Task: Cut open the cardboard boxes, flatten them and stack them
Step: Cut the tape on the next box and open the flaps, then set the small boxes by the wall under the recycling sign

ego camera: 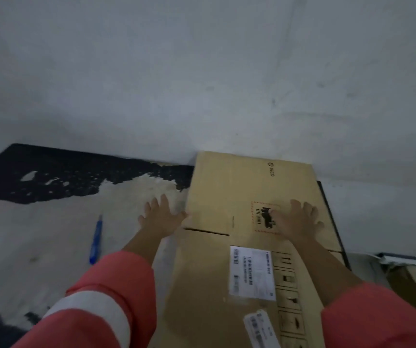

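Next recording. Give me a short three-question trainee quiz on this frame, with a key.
1. True or false: the left hand holds the blue cutter.
2. Where do the right hand fingers rest? A) on the flat cardboard box B) on the floor C) on the cutter
3. Fill in: the cutter lies to the ____ of the box.

Key: 1 false; 2 A; 3 left.
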`<state>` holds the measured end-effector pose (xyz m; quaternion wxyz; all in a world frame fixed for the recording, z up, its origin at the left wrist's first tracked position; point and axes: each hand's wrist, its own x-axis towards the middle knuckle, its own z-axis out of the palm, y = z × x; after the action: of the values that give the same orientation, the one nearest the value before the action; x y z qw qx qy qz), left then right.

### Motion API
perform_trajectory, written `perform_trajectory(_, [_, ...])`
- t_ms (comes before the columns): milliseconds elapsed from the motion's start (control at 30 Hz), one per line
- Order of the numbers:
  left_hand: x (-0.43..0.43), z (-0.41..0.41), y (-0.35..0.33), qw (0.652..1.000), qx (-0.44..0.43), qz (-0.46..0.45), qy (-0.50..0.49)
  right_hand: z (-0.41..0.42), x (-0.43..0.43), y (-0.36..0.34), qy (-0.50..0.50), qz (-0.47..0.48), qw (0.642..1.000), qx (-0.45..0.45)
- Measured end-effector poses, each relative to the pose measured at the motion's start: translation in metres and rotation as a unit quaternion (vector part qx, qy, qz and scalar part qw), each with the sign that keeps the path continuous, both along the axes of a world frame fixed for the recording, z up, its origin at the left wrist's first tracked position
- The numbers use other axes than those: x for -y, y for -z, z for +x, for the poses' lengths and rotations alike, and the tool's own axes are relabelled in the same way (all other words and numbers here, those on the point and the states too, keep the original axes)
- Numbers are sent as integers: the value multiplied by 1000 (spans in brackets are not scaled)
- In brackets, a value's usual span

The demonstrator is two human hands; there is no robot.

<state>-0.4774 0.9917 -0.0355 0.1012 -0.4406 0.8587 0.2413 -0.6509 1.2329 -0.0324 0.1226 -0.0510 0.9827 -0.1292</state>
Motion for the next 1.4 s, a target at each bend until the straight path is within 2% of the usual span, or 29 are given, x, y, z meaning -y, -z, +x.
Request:
perform_trajectory(267, [96,131,-56,999,13,-42,25,103,122,-39,-101,-23,995,-8])
perform_trajectory(633, [249,319,-117,992,-26,-121,-31,248,304,-70,-228,-60,971,-25])
perform_trajectory(800, [320,377,-123,989,-18,-141,-48,292,394,-83,-260,-41,964,-44])
perform_trajectory(1100, [466,456,-123,985,10,-149,-89,365,586,-92,-299,-67,951,-31])
perform_trajectory(1400, [611,522,-117,986,-14,-120,-113,438,737,-92,-337,-60,939,-26])
